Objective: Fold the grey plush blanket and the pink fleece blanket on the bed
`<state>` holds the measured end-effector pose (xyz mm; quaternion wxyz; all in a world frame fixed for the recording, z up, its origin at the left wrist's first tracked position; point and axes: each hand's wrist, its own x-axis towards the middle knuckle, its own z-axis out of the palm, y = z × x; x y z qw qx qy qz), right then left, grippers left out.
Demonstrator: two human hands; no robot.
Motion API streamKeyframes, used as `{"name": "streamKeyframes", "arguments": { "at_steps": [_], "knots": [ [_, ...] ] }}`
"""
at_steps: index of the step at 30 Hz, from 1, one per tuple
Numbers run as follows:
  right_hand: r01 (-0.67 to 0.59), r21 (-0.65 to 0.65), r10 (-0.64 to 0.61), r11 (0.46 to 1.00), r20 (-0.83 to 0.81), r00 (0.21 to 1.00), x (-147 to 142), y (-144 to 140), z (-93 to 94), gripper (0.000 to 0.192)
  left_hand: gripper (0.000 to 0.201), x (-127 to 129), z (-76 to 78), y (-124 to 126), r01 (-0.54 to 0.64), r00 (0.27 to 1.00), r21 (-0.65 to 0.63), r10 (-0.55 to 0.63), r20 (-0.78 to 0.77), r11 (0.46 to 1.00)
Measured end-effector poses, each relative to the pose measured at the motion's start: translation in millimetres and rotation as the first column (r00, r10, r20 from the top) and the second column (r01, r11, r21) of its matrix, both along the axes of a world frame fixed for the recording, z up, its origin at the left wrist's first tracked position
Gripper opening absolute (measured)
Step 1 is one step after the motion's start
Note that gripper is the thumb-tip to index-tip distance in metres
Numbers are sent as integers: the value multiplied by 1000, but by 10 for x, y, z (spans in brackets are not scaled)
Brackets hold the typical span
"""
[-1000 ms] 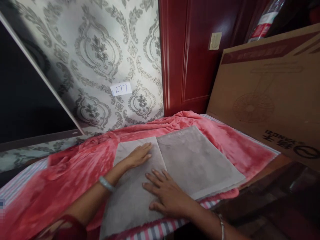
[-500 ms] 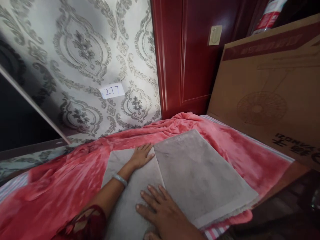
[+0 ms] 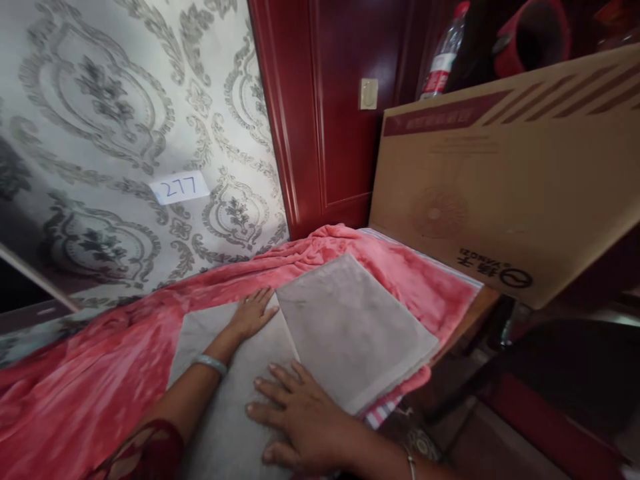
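Both my hands lie flat and spread, left hand [image 3: 253,312] and right hand [image 3: 300,420], smoothing the folded grey towel [image 3: 345,327]; next I would judge another fold.

I see a cardboard box [image 3: 500,193] at two o'clock, a plastic bottle [image 3: 443,60] behind it, and a "277" label [image 3: 179,187] at ten.

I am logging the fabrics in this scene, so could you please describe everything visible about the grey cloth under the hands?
The grey cloth looks like soft, short-pile fabric, plain and slightly mottled. It lies flat on the pink blanket, with its right part folded over as a neat layered panel whose edge runs diagonally. The left hand rests flat at that fold's far end and the right hand presses flat near its close end. Its near edge is out of view.
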<state>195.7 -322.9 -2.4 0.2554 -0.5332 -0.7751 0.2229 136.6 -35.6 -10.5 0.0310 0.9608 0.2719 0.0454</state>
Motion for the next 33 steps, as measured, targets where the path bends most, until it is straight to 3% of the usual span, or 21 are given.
{"name": "streamKeyframes", "arguments": {
  "at_steps": [5,9,12,13,14,15,17,19,21,27,33],
  "knots": [
    [28,23,-28,999,13,1000,-9,-36,-6,63,62,41,190,-128,-44,996,70,49,-74,997],
    [45,17,-44,999,-24,999,94,-273,47,57,60,-50,279,-459,-37,997,98,44,-70,995],
    [34,24,-30,999,-153,988,429,-473,89,45,65,-177,194,-737,3,997,59,2,-81,998],
    [94,39,-85,995,-204,975,606,-520,85,42,67,-213,152,-808,8,998,53,-4,-69,999],
    [232,68,-209,970,-246,947,811,-554,70,42,67,-240,111,-863,7,999,56,-4,-51,998],
    [397,100,-361,912,-260,896,1033,-575,42,44,68,-258,76,-902,3,999,67,0,-32,998],
    [700,160,-661,696,-237,712,1487,-588,-41,46,67,-267,32,-938,-4,1000,92,5,-11,996],
    [854,170,-831,492,-201,519,1875,-574,-140,49,67,-257,18,-940,-7,1000,110,8,-7,994],
    [905,116,-886,410,-185,425,2137,-546,-226,53,66,-245,17,-932,-10,1000,124,10,-3,992],
    [903,-103,-901,417,-178,396,2362,-427,-287,52,65,-255,-13,-919,-12,1000,147,12,1,989],
    [846,-254,-880,469,-216,423,2490,-374,-223,30,64,-265,-53,-906,-5,999,142,0,36,990]
  ]
}}
